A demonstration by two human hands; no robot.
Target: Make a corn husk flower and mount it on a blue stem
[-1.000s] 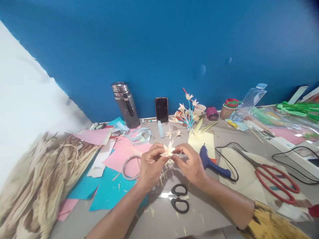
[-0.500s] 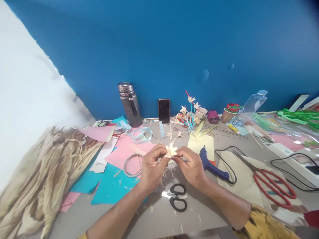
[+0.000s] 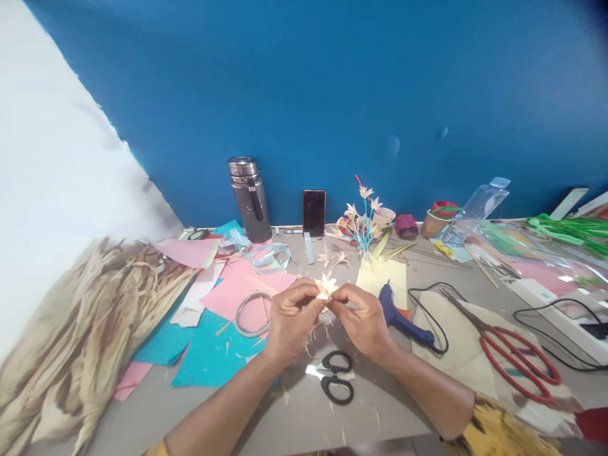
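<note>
A small cream-coloured handmade flower [image 3: 326,286] with pointed petals is held up between my two hands over the middle of the table. My left hand [image 3: 293,320] pinches its base from the left, thumb against fingers. From the right, my right hand [image 3: 361,320] pinches the same base, and the fingertips of both hands nearly meet. Just below my wrists lie small black-handled scissors [image 3: 335,377]. Two finished-looking cream flowers [image 3: 332,256] rest on the table behind my hands. Farther back, a bunch of similar flowers [image 3: 365,212] stands on blue stems.
A blue glue gun [image 3: 403,320] and large red-handled scissors [image 3: 517,361] lie to the right, near a white power strip [image 3: 555,313]. Dried husks [image 3: 90,342] are heaped at left beside blue paper [image 3: 213,354] and a tape roll [image 3: 253,315]. A flask [image 3: 251,202] and phone [image 3: 314,212] stand behind.
The flower has tilted slightly in my fingertips, its petals pointing more upward. My right fingers have come closer in to its base. The camera view has shifted a little.
</note>
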